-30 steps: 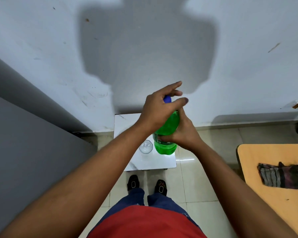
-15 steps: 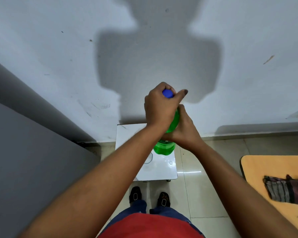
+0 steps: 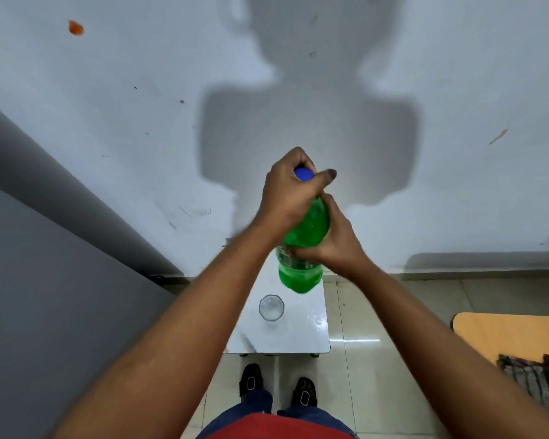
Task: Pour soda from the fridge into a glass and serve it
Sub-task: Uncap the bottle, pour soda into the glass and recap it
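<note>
Left hand (image 3: 287, 198) has fingers curled round the blue cap (image 3: 304, 174); right hand (image 3: 328, 245) grips the green bottle (image 3: 301, 248) mid-body, held up over the desk (image 3: 286, 337). Risk: soda may fizz over once the cap loosens, or squeezing the soft plastic pushes liquid out. Glass (image 3: 271, 307) clear, faceted, empty, stands on the glossy white desk below the bottle.

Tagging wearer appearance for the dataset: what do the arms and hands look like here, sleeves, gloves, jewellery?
Both forearms are bare up to the frame edge, no sleeves in view. The left hand and right hand wear no gloves; no rings, watch or bracelets show. The left thumbnail looks dark. Lower down: a red top, blue trousers and black sandals.
</note>
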